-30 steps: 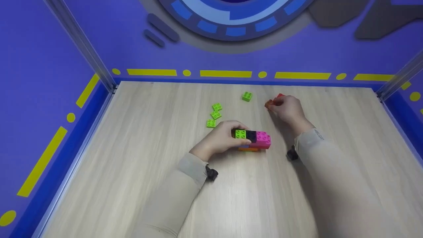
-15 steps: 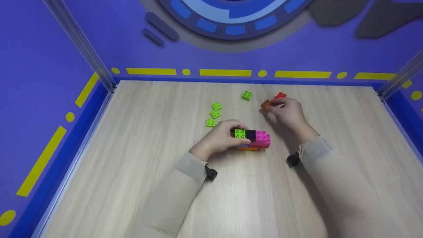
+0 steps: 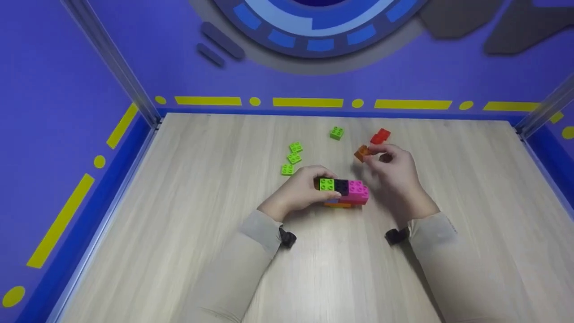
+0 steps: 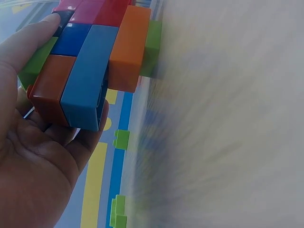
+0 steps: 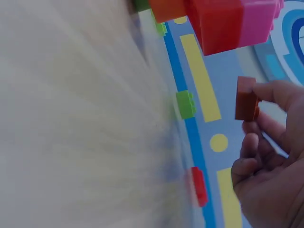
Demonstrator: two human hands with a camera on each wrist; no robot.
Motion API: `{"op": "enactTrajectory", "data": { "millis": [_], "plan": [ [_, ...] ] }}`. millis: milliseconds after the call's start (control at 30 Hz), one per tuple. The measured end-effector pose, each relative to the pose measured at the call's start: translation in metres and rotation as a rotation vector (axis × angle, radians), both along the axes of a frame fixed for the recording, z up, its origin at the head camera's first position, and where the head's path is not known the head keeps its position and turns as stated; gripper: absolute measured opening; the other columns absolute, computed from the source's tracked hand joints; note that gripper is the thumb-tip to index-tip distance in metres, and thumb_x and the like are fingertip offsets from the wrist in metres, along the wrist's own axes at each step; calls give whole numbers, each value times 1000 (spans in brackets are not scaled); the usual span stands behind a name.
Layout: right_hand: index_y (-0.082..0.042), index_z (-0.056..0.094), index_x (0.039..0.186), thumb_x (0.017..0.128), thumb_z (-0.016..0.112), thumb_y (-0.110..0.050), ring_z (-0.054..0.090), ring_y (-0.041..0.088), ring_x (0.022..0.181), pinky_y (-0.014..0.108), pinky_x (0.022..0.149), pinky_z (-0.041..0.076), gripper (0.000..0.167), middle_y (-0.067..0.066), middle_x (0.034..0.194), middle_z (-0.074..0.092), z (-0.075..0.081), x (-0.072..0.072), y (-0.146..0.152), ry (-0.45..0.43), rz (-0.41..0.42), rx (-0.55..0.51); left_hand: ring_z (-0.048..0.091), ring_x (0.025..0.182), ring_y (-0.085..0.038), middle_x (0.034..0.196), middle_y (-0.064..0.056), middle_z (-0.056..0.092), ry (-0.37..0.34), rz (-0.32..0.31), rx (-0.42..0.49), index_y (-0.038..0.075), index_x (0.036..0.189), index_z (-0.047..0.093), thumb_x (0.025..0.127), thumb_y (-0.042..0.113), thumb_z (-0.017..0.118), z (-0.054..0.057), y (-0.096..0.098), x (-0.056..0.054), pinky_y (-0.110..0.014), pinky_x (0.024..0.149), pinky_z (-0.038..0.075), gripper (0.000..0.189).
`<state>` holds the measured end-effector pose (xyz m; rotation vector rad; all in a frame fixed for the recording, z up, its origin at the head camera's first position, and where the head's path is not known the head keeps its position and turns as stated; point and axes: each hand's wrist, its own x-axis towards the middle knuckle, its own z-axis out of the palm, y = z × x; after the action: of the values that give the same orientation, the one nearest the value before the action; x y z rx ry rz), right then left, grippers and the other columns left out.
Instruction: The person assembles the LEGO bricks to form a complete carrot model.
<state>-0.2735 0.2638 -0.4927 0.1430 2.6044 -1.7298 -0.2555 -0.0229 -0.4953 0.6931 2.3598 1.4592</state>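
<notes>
My left hand (image 3: 302, 190) grips a built block of toy bricks (image 3: 357, 190) near the middle of the table. Lime, black and pink bricks form its top; the left wrist view shows brown, blue (image 4: 88, 71), orange (image 4: 128, 50) and green ones lower down. The thumb lies along the near side, and the other fingers reach round behind. Up and to the right, my right hand (image 3: 394, 172) pinches a single brown brick (image 3: 362, 153) between thumb and fingertips. In the right wrist view that brown brick (image 5: 246, 98) appears raised off the table, its studs toward the palm.
Several loose lime bricks (image 3: 293, 158) lie behind my left hand, with another lime brick (image 3: 336, 133) farther back. Red bricks (image 3: 380, 136) rest behind my right hand. Blue-purple walls (image 3: 278, 80) bound the wooden table (image 3: 202, 179) at the back and sides.
My right hand has lifted the brown brick and drawn it back toward me, away from the red bricks, which now show fully. My left hand and the built block have stayed in place.
</notes>
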Motion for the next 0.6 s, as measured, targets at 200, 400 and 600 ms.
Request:
{"op": "enactTrajectory", "data": {
  "millis": [200, 400, 600],
  "plan": [
    [-20, 79, 136, 105, 82, -33, 53, 24, 115, 18, 87, 51, 33, 13, 125, 62, 11, 17, -10, 141, 119, 84, 66, 114, -13, 125, 2, 76, 10, -7, 11, 18, 127, 81, 96, 33, 93, -2, 0, 0, -34, 107, 57, 37],
    [-15, 84, 126, 101, 85, -16, 58, 24, 106, 24, 86, 49, 25, 7, 122, 73, 18, 25, -20, 291, 257, 94, 67, 116, -15, 131, 1, 76, 7, -3, 15, 19, 131, 81, 97, 33, 92, -3, -1, 0, -33, 106, 58, 39],
    [-15, 86, 121, 97, 86, -6, 60, 22, 103, 28, 83, 46, 25, 4, 120, 77, 19, 31, -25, 374, 366, 85, 67, 111, -13, 132, -2, 78, 7, -17, 39, 14, 136, 79, 98, 29, 91, -5, 2, 0, -31, 100, 58, 43]
  ]
}}
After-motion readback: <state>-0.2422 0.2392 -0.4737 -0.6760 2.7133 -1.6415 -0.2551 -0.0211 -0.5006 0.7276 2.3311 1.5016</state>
